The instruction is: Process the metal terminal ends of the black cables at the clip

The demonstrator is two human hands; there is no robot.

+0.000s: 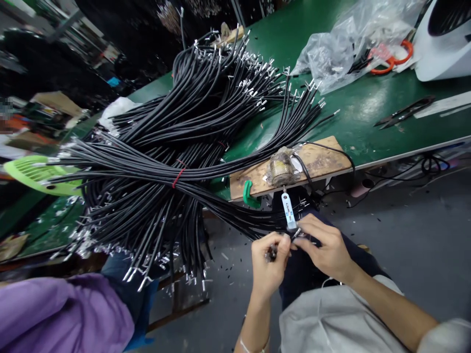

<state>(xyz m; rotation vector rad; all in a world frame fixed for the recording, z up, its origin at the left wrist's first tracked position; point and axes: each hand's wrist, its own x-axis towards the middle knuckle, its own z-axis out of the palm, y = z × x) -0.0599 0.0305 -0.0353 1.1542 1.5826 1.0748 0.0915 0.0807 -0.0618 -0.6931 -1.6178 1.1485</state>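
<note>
Beyond the bench's front edge, my left hand (270,260) is closed round the end of a black cable, with small dark pieces showing in its curled fingers. My right hand (326,245) pinches at a silvery cable end right beside it. Just above both hands, a light blue and white tool tip (289,211) points down from a small motor-like device (281,167) on a wooden board (327,159). A large pile of black cables (147,166) with silvery ends lies to the left, one bundle tied with a red band (178,177).
A green clamp (250,194) grips the board's edge. On the green table (390,113) are black snips (405,112), orange-handled scissors (392,61), plastic bags (331,54) and a white machine (443,44). A green basket (33,174) is at left; a person's purple sleeve (69,314) is lower left.
</note>
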